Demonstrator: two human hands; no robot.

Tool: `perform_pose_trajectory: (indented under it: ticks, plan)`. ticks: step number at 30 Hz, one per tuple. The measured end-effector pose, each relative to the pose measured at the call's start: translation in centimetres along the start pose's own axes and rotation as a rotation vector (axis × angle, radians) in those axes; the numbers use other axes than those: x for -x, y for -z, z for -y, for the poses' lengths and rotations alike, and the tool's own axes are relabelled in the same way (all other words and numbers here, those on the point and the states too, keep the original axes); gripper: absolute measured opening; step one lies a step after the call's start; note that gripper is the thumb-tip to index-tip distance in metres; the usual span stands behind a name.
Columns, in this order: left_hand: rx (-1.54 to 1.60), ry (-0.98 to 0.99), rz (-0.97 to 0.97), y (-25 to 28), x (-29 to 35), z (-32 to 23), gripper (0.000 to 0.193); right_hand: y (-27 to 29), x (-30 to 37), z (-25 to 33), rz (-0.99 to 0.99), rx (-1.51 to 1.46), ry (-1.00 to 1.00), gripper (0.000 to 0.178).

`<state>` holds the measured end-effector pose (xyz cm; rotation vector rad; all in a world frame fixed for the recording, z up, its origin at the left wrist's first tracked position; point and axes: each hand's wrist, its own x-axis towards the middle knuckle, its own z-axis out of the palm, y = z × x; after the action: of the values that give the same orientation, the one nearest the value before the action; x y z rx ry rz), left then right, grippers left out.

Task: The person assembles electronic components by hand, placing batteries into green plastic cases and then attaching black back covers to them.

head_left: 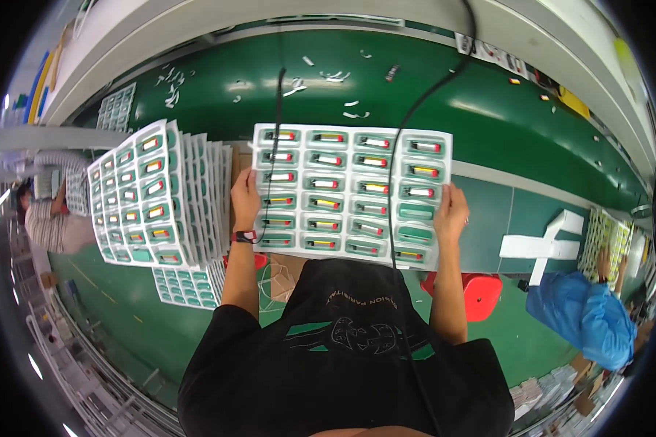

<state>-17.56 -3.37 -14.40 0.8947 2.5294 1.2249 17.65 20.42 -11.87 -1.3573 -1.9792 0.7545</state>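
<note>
A white molded tray (352, 132) with rows of pockets is held level between my two hands. Most pockets hold a small cylindrical part (374, 187) in white, yellow or black with a red end; two pockets near the right side show only green. My left hand (246, 195) grips the tray's left edge, thumb on the rim. At the opposite edge, my right hand (452, 211) is closed on the rim, its underside fingers hidden. A dark band with a cord (246, 237) circles my left wrist.
To the left leans a stack of similar filled trays (169, 204). Small white scraps (334, 76) litter the green bench (233, 58). A black cable (434, 87) hangs across the view. White strips (539, 247) lie at right, near a person in blue (583, 317). A red stool (481, 297) stands below.
</note>
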Motion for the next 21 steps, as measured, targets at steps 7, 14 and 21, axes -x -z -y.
perform_pose_trajectory:
  ticks: [7, 14, 21]
  plan:
    - [-0.07, 0.035, -0.021, 1.0, -1.3, -2.9, 0.024, 1.7, -1.1, 4.3, -0.024, 0.116, 0.031, 0.019]
    - [-0.181, -0.075, -0.044, 2.1, -6.8, -3.8, 0.024, 0.8, -6.1, 5.9, -0.038, 0.161, 0.138, 0.02]
    - [-0.268, -0.159, -0.05, 3.3, -18.8, -3.6, 0.025, -6.3, -14.6, 8.4, -0.025, 0.18, 0.125, 0.019]
